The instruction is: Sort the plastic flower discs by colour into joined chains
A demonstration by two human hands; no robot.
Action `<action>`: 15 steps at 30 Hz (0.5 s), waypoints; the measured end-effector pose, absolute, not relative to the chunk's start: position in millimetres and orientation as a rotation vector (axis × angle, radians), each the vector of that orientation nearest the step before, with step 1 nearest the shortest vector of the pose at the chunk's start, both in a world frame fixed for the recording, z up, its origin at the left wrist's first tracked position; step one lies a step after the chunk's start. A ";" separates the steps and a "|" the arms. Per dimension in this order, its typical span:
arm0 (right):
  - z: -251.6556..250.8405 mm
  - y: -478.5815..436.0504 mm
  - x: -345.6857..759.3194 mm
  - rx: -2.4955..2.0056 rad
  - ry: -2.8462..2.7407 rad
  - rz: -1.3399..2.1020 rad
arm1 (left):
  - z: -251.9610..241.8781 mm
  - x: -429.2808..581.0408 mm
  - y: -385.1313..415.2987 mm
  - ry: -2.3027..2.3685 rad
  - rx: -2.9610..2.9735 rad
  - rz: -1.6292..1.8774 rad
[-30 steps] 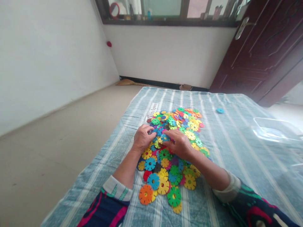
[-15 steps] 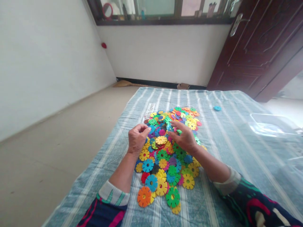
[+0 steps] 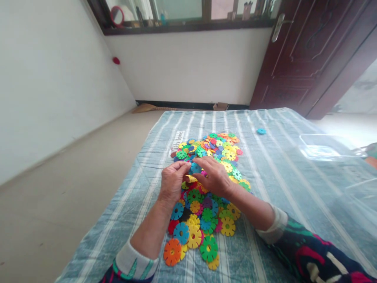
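Note:
A heap of flat, flower-shaped plastic discs (image 3: 206, 196) in many colours lies on a blue-and-white striped cloth (image 3: 273, 184). Both my hands hover over the middle of the heap, fingertips meeting. My left hand (image 3: 172, 182) is pinched, thumb and forefinger together beside a blue disc (image 3: 194, 168). My right hand (image 3: 213, 177) has its fingers bent over the same blue disc and touches it. A yellow disc (image 3: 191, 179) shows just under the two hands. Which hand carries the blue disc is unclear.
One blue disc (image 3: 260, 131) lies alone at the cloth's far right. A clear plastic tub (image 3: 326, 147) stands at the right edge. Bare floor (image 3: 59, 188) lies to the left, a dark wooden door (image 3: 309, 59) at the back right, and a broom (image 3: 153, 107) along the wall.
My right hand has drawn back from the far part of the heap toward my left hand. The two hands, apart half a second ago, now meet at a blue disc. The view has shifted right.

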State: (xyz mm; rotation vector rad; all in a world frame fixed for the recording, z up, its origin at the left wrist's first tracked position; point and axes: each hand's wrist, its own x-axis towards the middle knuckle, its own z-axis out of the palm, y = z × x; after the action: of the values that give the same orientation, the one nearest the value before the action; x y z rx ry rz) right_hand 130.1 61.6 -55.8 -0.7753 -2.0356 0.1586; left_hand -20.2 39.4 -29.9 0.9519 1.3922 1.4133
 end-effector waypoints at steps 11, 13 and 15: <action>-52.3 67.8 124.9 -0.919 -2.244 0.112 | -24.9 -21.3 48.7 1.291 0.757 1.371; -50.8 69.0 125.0 -0.937 -2.270 0.088 | -24.8 -20.8 49.6 1.293 0.731 1.356; -48.6 69.2 125.8 -0.948 -2.297 0.065 | -24.4 -20.3 49.7 1.298 0.728 1.332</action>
State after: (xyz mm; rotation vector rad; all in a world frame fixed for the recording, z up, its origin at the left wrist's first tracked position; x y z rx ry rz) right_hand 125.8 69.2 -48.6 -0.9476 -2.2968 0.0648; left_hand -20.3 49.7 -24.4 0.7280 1.2982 1.3324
